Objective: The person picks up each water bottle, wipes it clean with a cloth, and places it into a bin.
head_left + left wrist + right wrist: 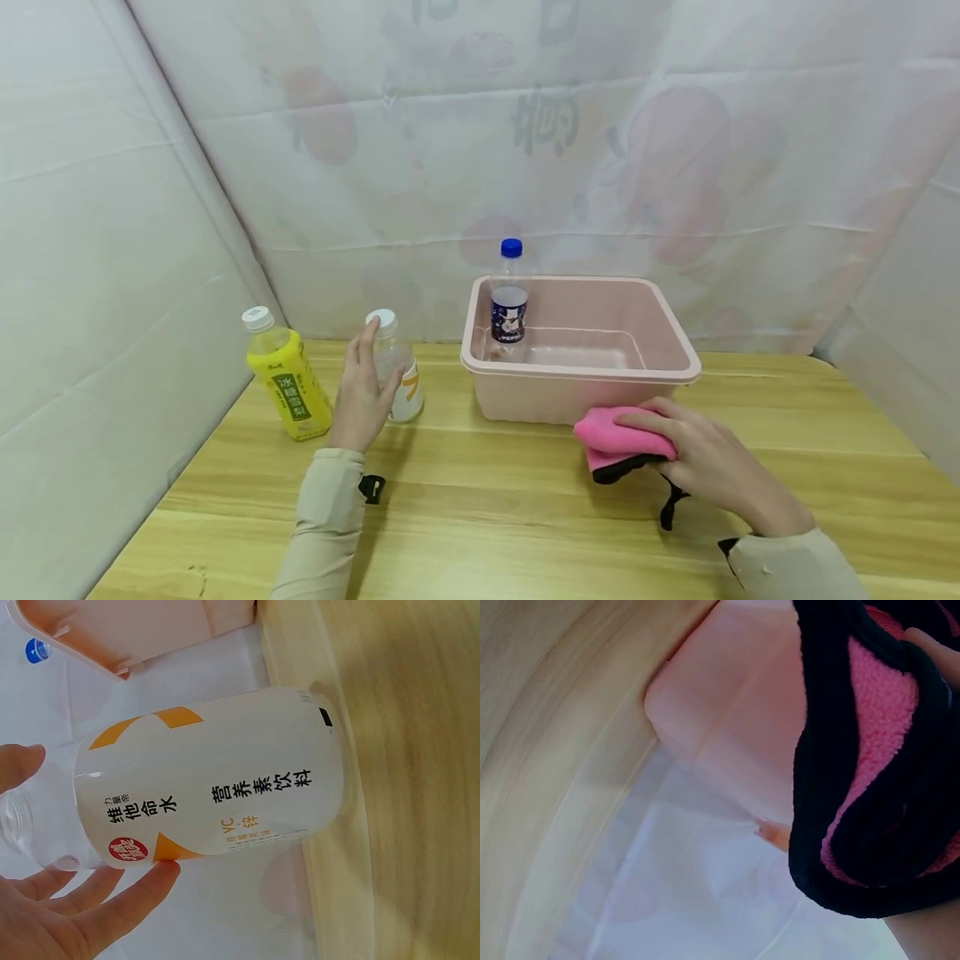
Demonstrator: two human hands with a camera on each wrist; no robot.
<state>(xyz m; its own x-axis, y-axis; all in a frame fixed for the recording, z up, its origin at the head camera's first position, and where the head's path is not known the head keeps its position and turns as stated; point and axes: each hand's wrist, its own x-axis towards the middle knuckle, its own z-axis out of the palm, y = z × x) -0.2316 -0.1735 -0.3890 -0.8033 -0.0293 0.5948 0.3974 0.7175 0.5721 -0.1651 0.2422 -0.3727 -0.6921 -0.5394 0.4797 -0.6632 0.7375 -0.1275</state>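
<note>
My left hand (362, 396) is spread at a clear bottle with a white cap (393, 367), which stands upright on the table. In the left wrist view the bottle's white-and-orange label (210, 772) lies beyond the fingers (135, 904), with the thumb across from them near the neck; firm contact cannot be made out. My right hand (708, 454) grips a folded pink cloth with black edging (618, 435) in front of the pink bin. Close up, the cloth (885, 697) shows fuzzy pink inside its black border.
The pink plastic bin (570, 396) sits at the back of the wooden table (480, 533), with a blue-capped Pepsi bottle (509, 312) upright inside on the left. A yellow-labelled drink bottle (292, 379) stands left of my left hand. White fabric walls (405, 183) enclose the table.
</note>
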